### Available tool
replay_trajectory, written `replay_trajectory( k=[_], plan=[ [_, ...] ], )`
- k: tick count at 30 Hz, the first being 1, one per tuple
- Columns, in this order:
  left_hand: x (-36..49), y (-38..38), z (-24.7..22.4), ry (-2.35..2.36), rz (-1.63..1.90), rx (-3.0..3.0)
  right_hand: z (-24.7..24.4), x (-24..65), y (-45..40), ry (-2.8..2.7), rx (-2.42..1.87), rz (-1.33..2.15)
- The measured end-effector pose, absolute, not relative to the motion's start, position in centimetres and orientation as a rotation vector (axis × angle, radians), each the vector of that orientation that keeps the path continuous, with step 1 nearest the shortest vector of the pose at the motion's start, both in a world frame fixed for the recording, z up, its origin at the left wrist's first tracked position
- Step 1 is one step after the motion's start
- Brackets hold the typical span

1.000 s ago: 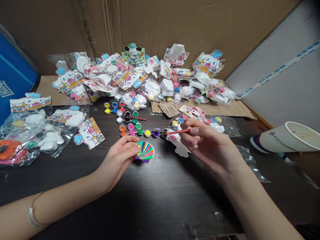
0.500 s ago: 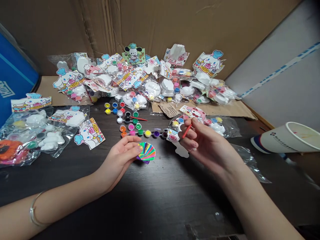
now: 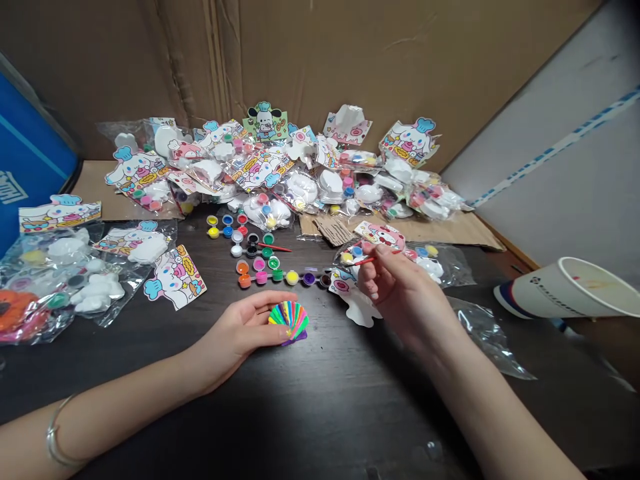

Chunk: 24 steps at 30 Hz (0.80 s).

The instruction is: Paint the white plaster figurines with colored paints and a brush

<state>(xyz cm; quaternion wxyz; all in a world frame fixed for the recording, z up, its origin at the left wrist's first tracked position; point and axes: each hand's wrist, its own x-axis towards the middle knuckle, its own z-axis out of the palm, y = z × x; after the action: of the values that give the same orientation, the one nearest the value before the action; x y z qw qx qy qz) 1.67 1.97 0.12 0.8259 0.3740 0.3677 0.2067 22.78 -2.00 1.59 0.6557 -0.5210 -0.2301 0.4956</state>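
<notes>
The right hand (image 3: 405,293) pinches a red paintbrush (image 3: 376,261); the open left hand (image 3: 237,330) touches a rainbow-striped shell (image 3: 289,321) on the dark tabletop (image 3: 320,407), below a cardboard wall (image 3: 350,60).

The dark wood surface (image 3: 320,413) carries rows of paint pots (image 3: 273,277) and a sheet of cardboard (image 3: 400,230) heaped with plastic bags (image 3: 300,190). More bags of white figures (image 3: 95,290) lie at the left, beside a loose printed card (image 3: 175,277). A paper cup (image 3: 565,290) lies on its side at the right, near crumpled clear plastic (image 3: 485,333).

Paint pot row (image 3: 280,277) between left hand (image 3: 243,327) and bagged white figures (image 3: 266,212).
</notes>
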Motion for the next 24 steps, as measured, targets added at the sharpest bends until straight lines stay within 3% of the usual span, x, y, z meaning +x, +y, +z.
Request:
replay_trajectory(
  k=[7, 17, 24],
  plan=[
    [1.8, 1.8, 0.0, 0.789, 0.438, 0.846, 0.8, 21.3, -1.8, -0.849, -1.316, 0.762],
    [2.0, 1.5, 0.6, 0.846, 0.522, 0.797, 3.2, 18.0, 0.9, -1.244, -1.339, 0.626],
    [2.2, 1.6, 0.2, 0.846, 0.523, 0.808, 1.3, 17.1, 2.3, -1.243, -1.35, 0.627]
  ],
)
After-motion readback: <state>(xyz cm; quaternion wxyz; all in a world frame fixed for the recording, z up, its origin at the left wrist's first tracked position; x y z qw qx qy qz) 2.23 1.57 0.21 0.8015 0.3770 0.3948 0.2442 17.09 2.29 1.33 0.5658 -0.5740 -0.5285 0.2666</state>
